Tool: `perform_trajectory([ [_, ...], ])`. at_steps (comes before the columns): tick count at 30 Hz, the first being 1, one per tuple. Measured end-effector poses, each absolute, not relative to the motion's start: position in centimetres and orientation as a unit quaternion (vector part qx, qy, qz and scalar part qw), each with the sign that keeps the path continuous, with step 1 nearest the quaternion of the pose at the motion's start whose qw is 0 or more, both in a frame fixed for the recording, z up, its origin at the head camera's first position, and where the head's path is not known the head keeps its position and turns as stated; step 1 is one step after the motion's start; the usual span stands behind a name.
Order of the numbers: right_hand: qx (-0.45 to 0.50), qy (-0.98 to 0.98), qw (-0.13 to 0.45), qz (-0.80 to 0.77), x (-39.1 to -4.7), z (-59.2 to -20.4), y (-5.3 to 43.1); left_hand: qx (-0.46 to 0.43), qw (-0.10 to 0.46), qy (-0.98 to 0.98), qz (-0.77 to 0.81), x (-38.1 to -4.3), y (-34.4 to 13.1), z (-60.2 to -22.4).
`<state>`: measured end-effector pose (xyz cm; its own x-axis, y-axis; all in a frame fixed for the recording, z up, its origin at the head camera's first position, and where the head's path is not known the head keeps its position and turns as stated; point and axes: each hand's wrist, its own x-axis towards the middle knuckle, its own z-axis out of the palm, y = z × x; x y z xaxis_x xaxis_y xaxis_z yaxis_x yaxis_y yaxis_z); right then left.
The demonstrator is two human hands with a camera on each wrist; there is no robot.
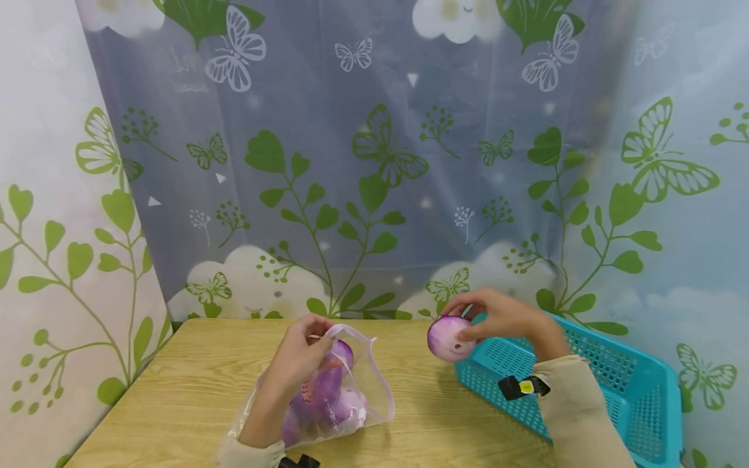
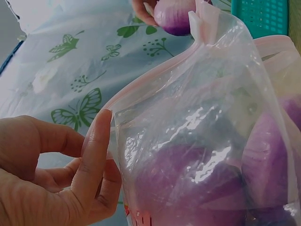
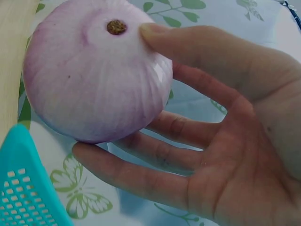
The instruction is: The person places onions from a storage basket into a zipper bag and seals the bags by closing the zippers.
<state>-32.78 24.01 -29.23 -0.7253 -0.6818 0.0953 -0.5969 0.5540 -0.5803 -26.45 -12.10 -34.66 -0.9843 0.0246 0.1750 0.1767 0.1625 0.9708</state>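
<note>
A purple onion (image 3: 96, 75) is gripped in my right hand (image 1: 497, 320), thumb near its brown root end and fingers underneath. In the head view this onion (image 1: 449, 339) hangs just left of the basket's near-left corner. My left hand (image 1: 298, 354) pinches the rim of a clear zip bag (image 1: 379, 390) and holds its mouth apart. Through the plastic several purple onions (image 1: 345, 406) show, resting low in the bag on the table. In the left wrist view, thumb and fingers (image 2: 96, 150) meet at the bag's pinkish zip edge.
A turquoise perforated basket (image 1: 649, 390) stands at the right of the wooden table (image 1: 193, 370), partly behind my right forearm. A patterned curtain (image 1: 328, 214) with leaves and butterflies hangs right behind the table's far edge.
</note>
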Motion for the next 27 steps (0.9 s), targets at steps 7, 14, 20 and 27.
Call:
perform_trajectory([
  [7, -0.36, 0.879, 0.068, -0.304, -32.3, -29.3, 22.5, -0.065, 0.06, -0.761, -0.643, -26.5, -12.1, -34.7],
  [14, -0.383, 0.868, 0.057, -0.312, -32.2, -29.5, 20.5, -0.062, 0.061, -0.762, -0.642, -26.5, -12.0, -34.7],
  [20, -0.399, 0.857, 0.05, -0.322, -31.7, -29.9, 18.5, -0.063, 0.06, -0.763, -0.641, -26.4, -12.0, -34.6],
  [27, -0.422, 0.845, 0.045, -0.326, -30.9, -31.0, 16.2, -0.064, 0.063, -0.767, -0.636, -26.4, -12.0, -34.6],
])
